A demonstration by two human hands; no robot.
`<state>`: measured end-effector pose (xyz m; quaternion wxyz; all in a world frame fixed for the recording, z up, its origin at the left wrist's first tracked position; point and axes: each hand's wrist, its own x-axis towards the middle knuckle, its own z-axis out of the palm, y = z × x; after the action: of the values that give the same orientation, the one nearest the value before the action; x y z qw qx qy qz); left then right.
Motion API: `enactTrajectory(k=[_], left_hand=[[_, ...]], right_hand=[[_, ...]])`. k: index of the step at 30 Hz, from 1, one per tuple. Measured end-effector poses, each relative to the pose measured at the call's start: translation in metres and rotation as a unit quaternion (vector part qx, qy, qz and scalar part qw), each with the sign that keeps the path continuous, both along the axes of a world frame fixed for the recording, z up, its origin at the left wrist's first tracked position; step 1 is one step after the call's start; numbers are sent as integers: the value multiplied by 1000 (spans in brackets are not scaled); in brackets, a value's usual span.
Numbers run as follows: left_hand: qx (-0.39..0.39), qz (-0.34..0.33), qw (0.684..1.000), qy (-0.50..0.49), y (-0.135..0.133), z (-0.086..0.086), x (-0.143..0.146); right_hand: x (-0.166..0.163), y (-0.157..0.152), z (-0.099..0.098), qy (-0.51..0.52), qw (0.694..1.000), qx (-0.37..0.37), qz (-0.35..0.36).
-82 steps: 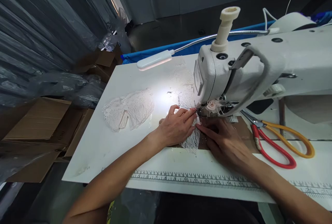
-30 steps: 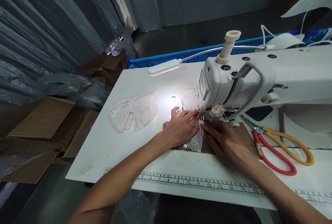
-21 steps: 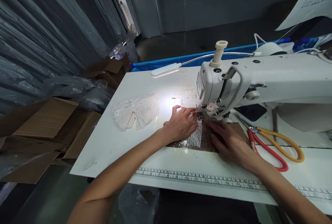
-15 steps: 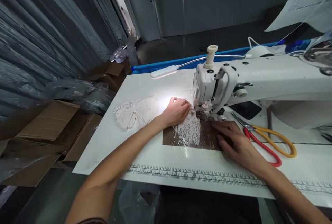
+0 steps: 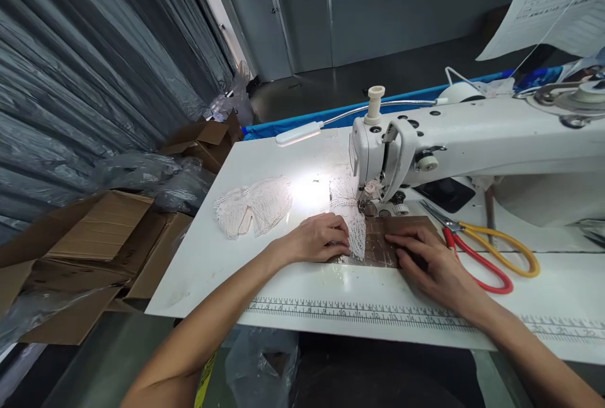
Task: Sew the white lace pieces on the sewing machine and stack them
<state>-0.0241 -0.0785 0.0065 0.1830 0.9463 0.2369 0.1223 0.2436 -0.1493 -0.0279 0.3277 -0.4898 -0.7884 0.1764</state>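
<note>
White lace (image 5: 357, 233) laid under sewing machine (image 5: 449, 137), back from tabletop's (image 5: 203, 275) near edge; touched by curled left hand (image 5: 324, 236), pinch cannot be told. Right hand (image 5: 433, 264) loosely spread, rested on brown sheet (image 5: 377, 243).

The forearms (image 5: 222, 310) are bare, the clothing (image 5: 387, 367) dark.
</note>
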Motion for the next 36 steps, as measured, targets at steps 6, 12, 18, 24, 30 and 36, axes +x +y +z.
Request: enactTrajectory(k=[6,12,18,24,30,36], left_hand=[[-40,3,999,-22,2,3,2],[-36,17,998,-39,0,7,3],[-44,13,999,10,2,1,6],[-81,35,996,6,3,7,6],[-31,60,998,17,-6,9,11],[86,76,992,-46,1,3,18]], right_hand=[[-4,4,12,-7,999,-12,43],[-22,13,17,-33,994,-8,101],[-22,24,18,-33,989,-36,139],[-22,28,26,-58,981,-62,176],[-36,25,17,-78,989,-21,120],[-30,30,12,1,996,-26,83]])
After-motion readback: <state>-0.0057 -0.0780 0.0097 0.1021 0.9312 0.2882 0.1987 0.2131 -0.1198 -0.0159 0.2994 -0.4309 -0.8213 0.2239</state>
